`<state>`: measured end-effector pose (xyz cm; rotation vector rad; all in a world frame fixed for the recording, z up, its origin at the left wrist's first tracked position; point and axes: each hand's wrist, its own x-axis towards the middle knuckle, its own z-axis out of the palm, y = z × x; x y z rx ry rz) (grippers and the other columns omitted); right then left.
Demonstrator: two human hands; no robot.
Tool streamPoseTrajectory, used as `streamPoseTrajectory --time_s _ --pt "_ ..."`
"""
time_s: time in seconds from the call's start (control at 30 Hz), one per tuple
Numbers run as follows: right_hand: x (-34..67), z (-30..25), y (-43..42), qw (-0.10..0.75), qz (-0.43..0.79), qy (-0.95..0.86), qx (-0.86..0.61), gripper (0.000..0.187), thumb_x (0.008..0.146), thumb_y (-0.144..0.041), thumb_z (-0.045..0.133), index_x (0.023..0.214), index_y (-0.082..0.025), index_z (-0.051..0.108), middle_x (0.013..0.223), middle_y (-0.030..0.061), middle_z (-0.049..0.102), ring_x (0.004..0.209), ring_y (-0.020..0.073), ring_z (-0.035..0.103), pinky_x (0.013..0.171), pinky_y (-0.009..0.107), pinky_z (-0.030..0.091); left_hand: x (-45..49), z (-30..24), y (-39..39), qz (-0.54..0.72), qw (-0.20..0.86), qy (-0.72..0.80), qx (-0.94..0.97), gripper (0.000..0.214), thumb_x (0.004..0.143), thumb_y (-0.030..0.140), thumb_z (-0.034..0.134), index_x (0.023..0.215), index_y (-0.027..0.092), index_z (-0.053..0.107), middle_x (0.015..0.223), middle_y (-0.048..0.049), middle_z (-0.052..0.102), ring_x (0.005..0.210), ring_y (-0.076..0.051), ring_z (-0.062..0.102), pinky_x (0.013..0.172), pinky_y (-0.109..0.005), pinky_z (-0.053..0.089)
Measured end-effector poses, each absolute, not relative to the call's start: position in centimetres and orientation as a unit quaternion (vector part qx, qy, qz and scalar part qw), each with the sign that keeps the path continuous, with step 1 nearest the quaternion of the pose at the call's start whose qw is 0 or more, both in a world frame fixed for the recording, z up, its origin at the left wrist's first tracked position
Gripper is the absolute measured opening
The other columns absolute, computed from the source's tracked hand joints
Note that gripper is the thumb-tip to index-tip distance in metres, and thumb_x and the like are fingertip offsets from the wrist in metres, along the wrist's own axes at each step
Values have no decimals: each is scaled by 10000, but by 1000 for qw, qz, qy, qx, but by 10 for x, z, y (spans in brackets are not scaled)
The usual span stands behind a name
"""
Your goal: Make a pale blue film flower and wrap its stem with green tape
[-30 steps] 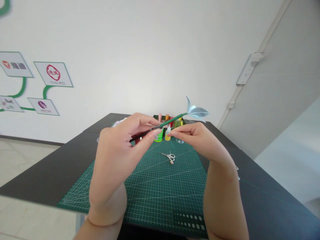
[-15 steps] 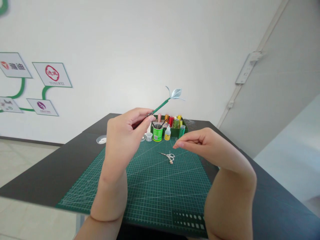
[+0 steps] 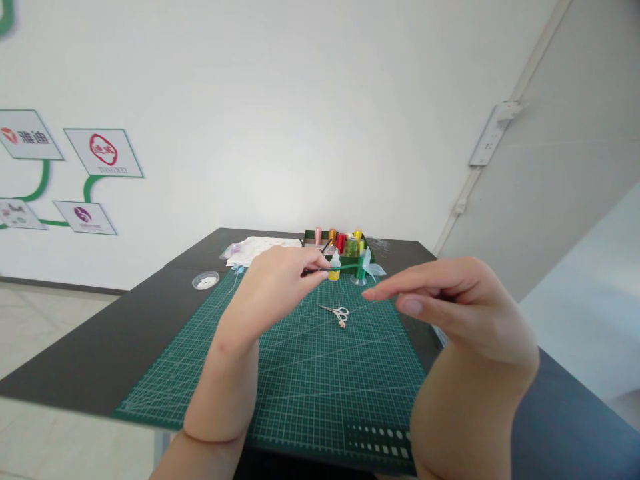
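My left hand [image 3: 280,287] is closed on the thin green stem [image 3: 345,267] of an artificial flower. Its pale blue petals [image 3: 373,267] point right, towards my other hand. A dark end shows between the left thumb and fingers; I cannot tell what it is. To the right, my right hand [image 3: 450,300] hovers over the mat with the forefinger stretched out and the thumb apart beneath it. No object shows in it. Small white-handled scissors [image 3: 341,313] lie on the green cutting mat [image 3: 320,373] below and between both hands.
Behind the hands stand a yellow-labelled glue bottle [image 3: 335,267] and a green box of thread spools [image 3: 371,248]. A clear dish [image 3: 205,281] sits left on the dark table [image 3: 100,353]. White cloth or paper [image 3: 257,250] and a small blue flower [image 3: 238,269] lie at the back left.
My left hand has lowered and tilted right, bringing the flower from pointing up to nearly level. My right hand has shifted slightly right, its finger and thumb parting from a pinch.
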<state>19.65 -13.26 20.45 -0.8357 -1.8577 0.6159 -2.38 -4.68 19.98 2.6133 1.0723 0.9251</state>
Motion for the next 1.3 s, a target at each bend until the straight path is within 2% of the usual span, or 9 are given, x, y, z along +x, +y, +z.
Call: streamPoseTrajectory --time_s 0.13,0.27,0.37,0.47,0.73,1.0,1.13,1.3 --pt "195 200 -128 563 262 -699 -355 202 881 -444 724 943 -296 846 504 -22 508 429 93 251 423 286 201 -22 197 -54 263 79 310 910 165 912 224 620 887 247 781 818 10 771 706 -153 664 609 -247 406" --pt "193 197 -117 607 299 -651 -344 273 930 -445 657 1027 -248 818 471 -83 233 440 87 128 443 282 101 -24 197 -59 244 92 281 924 176 926 218 605 884 236 774 778 5 760 649 -144 640 597 -244 391" --pt "191 196 -110 632 304 -638 -320 320 967 -447 594 1043 -218 804 512 -98 145 458 90 83 441 281 130 -26 197 -62 233 114 268 928 153 937 241 618 908 241 768 782 18 759 651 -138 639 601 -245 386" --pt "188 197 -106 639 304 -635 -310 369 976 -482 570 1036 -202 802 516 -101 144 462 93 76 438 283 164 -28 199 -65 223 131 270 928 108 936 259 646 921 260 754 796 52 760 674 -128 643 604 -240 374" --pt "186 197 -98 634 308 -628 -329 428 998 -504 531 1077 -176 794 503 -98 166 466 101 88 465 308 101 -30 202 -71 213 143 258 932 94 947 265 647 884 242 712 746 87 743 641 -98 629 591 -219 356" --pt "184 198 -93 609 314 -634 -361 462 982 -550 523 1018 -173 787 516 -98 168 475 110 102 442 289 188 -34 203 -73 221 141 235 936 70 934 255 672 904 250 735 757 86 750 609 -95 628 568 -220 365" --pt "185 199 -91 590 321 -637 -380 609 994 -629 397 1004 -164 790 506 -90 174 470 116 120 439 292 201 -36 203 -78 248 134 234 931 49 920 248 694 873 242 704 752 95 746 649 -94 647 597 -211 379" --pt "190 199 -86 550 367 -645 -384 768 974 -721 255 983 -174 795 496 -77 171 475 130 93 453 322 142 -41 203 -86 290 120 247 917 49 899 210 703 870 244 684 750 104 729 628 -80 628 595 -207 383"
